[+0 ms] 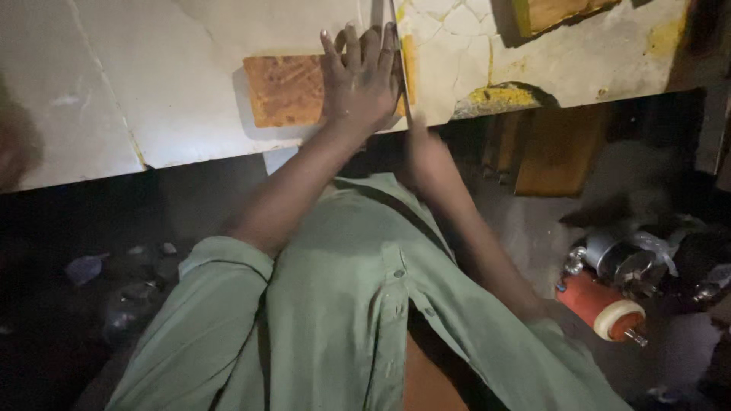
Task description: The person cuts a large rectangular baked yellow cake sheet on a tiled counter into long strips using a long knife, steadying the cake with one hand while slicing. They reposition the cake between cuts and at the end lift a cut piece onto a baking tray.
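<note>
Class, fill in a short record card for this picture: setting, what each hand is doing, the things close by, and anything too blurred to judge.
Setting: white cracked worktop seen from above, dim floor below
Left hand: pressed flat, fingers spread, on an orange-brown block
Right hand: blurred at the worktop edge, by a thin blade standing along the block's end; grip not clear
Clothing: green shirt
Nearby: red and metal motor-like machine on the floor at right
Unclear: a second block at top edge, partly cut off
</note>
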`<state>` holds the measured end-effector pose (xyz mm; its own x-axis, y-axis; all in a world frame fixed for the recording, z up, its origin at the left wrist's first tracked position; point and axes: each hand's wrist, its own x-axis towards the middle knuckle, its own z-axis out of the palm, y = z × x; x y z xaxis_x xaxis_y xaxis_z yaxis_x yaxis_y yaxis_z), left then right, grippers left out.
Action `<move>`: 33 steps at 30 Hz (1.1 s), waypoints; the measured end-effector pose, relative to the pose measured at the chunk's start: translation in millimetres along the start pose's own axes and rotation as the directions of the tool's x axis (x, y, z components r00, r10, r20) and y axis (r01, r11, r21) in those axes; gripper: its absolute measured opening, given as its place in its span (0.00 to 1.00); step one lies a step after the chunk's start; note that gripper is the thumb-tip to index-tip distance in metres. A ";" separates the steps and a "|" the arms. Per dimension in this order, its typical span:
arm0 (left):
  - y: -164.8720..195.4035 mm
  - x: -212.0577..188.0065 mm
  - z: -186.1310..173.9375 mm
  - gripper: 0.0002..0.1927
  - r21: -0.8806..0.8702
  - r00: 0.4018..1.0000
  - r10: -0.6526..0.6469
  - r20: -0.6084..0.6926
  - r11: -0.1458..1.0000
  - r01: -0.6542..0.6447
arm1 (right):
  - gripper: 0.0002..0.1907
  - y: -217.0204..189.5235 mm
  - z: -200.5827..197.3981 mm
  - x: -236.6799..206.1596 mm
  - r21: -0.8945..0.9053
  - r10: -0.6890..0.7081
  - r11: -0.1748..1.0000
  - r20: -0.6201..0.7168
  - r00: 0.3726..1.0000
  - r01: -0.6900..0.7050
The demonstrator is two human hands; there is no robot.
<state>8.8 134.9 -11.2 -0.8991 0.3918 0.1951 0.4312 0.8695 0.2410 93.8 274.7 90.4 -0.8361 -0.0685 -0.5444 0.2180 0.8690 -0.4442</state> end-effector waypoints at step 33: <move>-18.3 -8.7 16.8 0.36 0.009 0.999 0.023 -0.038 1.000 -0.023 | 0.47 76.2 72.9 60.8 -0.116 -0.134 0.984 -0.012 0.991 0.131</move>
<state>7.5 120.7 -33.2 -0.8854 0.4002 0.2366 0.4510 0.8629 0.2281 96.3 301.0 -28.4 -0.8639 -0.1779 -0.4712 0.0463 0.9036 -0.4260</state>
